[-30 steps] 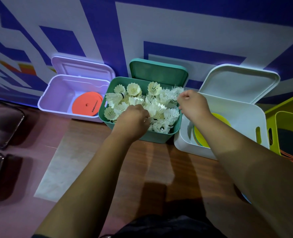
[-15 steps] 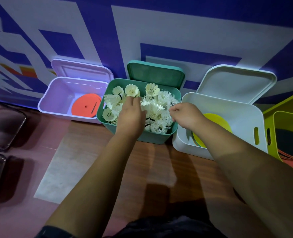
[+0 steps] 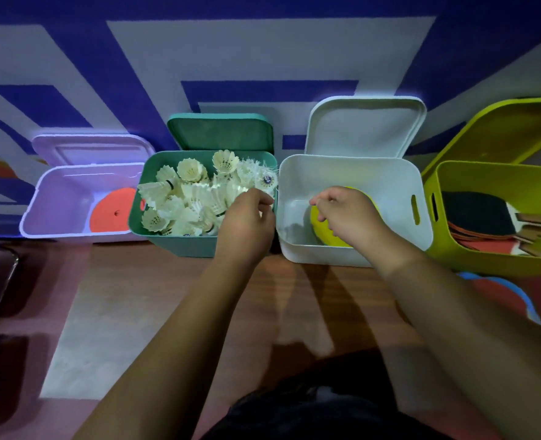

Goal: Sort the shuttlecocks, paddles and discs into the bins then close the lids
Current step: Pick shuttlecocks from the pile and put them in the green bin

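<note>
Left hand [image 3: 247, 223] curled over the right rim of the green bin [image 3: 180, 246], fingertips among heaped shuttlecocks [image 3: 193, 192]; pinching one or not, cannot tell. Right hand [image 3: 346, 212] loosely curled inside the white bin [image 3: 389, 173], above the yellow disc [image 3: 332, 238]; grip likewise unclear. Only a narrow gap between those two bins. Lilac bin [image 3: 56, 192] with orange disc [image 3: 110, 211] at left, paddles [image 3: 478, 217] in lime bin [image 3: 485, 262] at right. Lids [image 3: 221, 131] all raised against the far wall [image 3: 262, 52].

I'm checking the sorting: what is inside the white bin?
A yellow disc lies in the white bin, toward its right front. The right hand hangs over it and hides much of it, so any discs beneath can't be seen.
</note>
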Available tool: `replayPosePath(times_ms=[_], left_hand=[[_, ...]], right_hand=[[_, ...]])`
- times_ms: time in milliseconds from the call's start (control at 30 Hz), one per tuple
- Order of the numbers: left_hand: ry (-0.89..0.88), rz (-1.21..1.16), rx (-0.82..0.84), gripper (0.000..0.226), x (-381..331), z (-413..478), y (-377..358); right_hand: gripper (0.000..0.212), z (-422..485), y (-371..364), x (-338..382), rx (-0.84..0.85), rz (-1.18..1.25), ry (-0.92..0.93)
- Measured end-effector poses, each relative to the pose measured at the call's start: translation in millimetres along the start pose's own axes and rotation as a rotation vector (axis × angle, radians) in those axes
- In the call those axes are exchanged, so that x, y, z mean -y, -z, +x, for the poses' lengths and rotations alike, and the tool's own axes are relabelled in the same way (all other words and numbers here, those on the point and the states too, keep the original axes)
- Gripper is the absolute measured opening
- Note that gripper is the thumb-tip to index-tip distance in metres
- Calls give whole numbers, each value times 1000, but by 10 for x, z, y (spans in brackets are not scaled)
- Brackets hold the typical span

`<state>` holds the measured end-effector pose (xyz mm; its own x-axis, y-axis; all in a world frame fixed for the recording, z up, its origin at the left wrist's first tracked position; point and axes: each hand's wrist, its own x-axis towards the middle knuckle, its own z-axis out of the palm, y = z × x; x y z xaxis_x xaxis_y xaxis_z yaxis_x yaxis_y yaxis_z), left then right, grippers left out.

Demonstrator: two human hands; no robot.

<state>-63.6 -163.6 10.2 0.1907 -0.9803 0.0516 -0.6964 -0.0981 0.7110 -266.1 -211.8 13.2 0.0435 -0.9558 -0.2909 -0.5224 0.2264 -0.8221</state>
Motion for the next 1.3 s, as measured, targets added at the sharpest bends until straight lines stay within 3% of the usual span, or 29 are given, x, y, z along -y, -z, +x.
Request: replayPosePath(times_ms=[267,400,533,667,800,967,1133,1300], left_hand=[[-133,-112,305,8,-739,-579,-1027],[-228,-60,512,10,-977,-850,-1596],[-287,65,669,27,-1106,-1027,-2107],[-197,178,751,55,-1267,-1033,-2528],[-89,277,765,70,-1385,-942,-2855],[-67,429,674,39,-1207,-864,-3099],[-48,319,462,20,-1272,-1091,-2761],[6,200,354,12,-1197,-1218,-2164]], right_hand=[[21,-655,959,-838,-296,161,-137],[20,-1051,1384,-1414,-428,197,-216],[22,-1335,1614,-1970,-424,189,-308],[21,-1537,1711,-2356,-380,207,-330],[19,-1676,1806,-2609,-363,236,-347],[19,-1811,1940,-2786,-295,203,-342],[19,-1741,1972,-2726,-221,179,-308],[25,-1455,1786,-2223,-113,148,-210]])
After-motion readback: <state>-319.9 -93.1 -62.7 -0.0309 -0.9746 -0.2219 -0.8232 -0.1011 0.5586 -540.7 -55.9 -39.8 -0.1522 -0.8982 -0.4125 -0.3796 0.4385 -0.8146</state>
